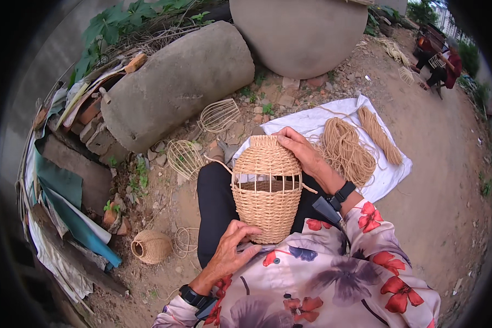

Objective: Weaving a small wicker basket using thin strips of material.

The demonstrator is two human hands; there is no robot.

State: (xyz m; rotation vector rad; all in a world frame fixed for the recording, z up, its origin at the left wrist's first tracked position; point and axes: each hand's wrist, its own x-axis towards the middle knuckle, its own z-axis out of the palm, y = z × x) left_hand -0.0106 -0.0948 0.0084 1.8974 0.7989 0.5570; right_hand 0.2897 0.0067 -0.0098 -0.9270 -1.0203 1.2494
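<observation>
A woven basket [267, 212] of tan cord rests upright on my lap, with a narrow neck. Around its middle runs an open band where bare upright ribs show between the woven lower and upper parts. My right hand [303, 150] grips the neck, thumb on the near side and fingers behind. Low on the left side, my left hand [234, 249] closes around the base, its fingers against the weave. A loose cord end [309, 188] sticks out at the right of the open band; another cord [217, 162] extends at the left.
A white sheet [391, 180] carries a loose cord heap [347, 153] and a twisted hank [379, 135]. Bare rib frames [220, 116] and a small finished basket [152, 246] lie on the dirt. Concrete pipe [177, 87] and rubble stand beyond. Another person [451, 65] sits far right.
</observation>
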